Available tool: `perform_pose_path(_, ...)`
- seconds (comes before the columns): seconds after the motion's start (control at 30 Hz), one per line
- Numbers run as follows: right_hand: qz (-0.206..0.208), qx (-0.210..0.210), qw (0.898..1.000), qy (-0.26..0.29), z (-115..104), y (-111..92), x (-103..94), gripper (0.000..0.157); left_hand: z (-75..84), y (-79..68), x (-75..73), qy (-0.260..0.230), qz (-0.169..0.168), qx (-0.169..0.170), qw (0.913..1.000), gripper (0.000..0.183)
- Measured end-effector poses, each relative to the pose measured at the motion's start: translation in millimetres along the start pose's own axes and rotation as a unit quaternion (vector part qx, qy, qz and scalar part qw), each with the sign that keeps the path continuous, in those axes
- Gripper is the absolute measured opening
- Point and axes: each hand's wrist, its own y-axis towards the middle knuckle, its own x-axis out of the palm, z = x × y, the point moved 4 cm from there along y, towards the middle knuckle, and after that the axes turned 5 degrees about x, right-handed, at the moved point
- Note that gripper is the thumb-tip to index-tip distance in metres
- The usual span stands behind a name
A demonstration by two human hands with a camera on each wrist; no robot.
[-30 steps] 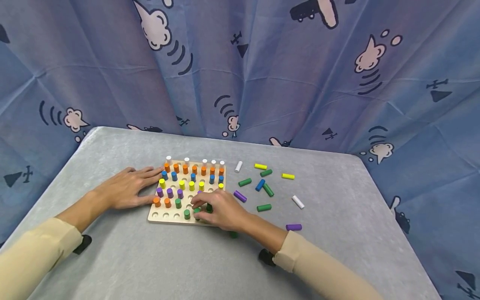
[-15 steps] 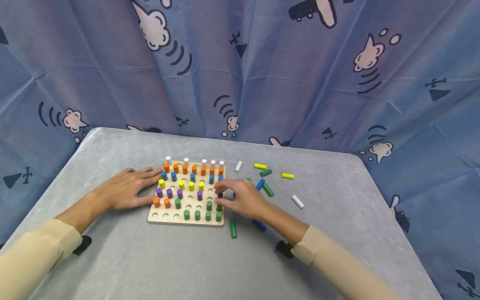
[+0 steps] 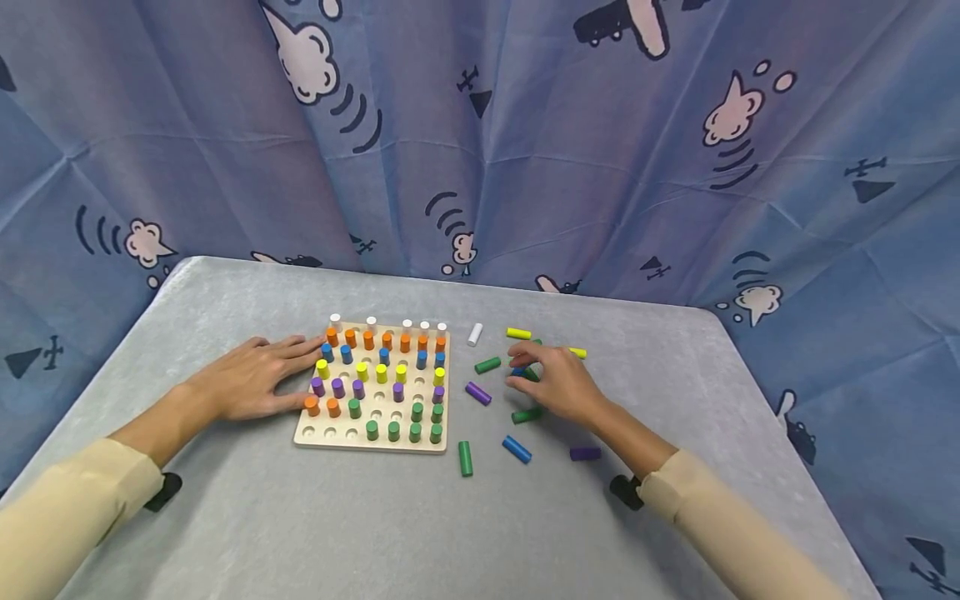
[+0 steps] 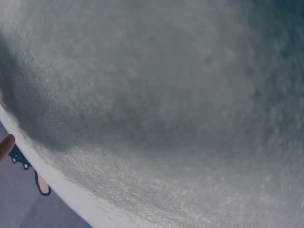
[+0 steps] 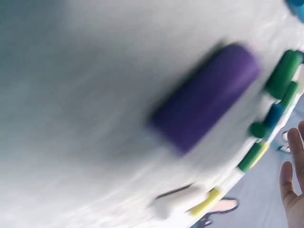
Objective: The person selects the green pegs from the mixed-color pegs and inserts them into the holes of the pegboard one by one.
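Observation:
A wooden pegboard (image 3: 341, 440) lies left of the table's middle, with rows of white, orange, blue, yellow, purple and green pegs upright in its holes. My left hand (image 3: 258, 375) rests at its left edge, fingers spread, thumb and fingertips touching the side. My right hand (image 3: 562, 382) hovers over the loose pegs right of the board, its thumb and fingers apart around a blue peg (image 3: 517, 372) and a green peg (image 3: 531, 374), both partly covered. Contact with either cannot be made out. The right wrist view has a purple peg (image 5: 206, 97) large and blurred, below the wrist.
More loose pegs lie about: green (image 3: 466, 458), blue (image 3: 517, 449), purple (image 3: 478, 393), white (image 3: 475, 334) and yellow (image 3: 519, 333). Grey cloth covers the table (image 3: 337, 533). A patterned blue curtain (image 3: 420, 167) hangs behind its far edge.
My right hand has moved from the front green pegs to the board's right edge, then away right over the loose pegs. A purple peg at that edge is now uncovered. My left hand stays put.

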Motion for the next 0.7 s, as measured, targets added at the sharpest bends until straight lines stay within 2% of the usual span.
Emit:
perform_pose_path(0.17,0.021,0.009,1.000,-0.018,23,-6,-4.5,0.038,-0.4,0.0,0.3,0.003,0.000,0.000,1.0000,0.076)
perform_pose_path(0.43,0.009,0.045,0.999,-0.030,40,-14,-3.0,0.040,0.9,-0.4,-0.7,0.003,-0.003,-0.001,1.0000,0.075)
perform_pose_path(0.7,0.011,0.020,0.999,-0.030,47,-19,0.2,0.040,1.6,-0.1,-0.6,0.003,-0.004,-0.005,1.0000,0.075)
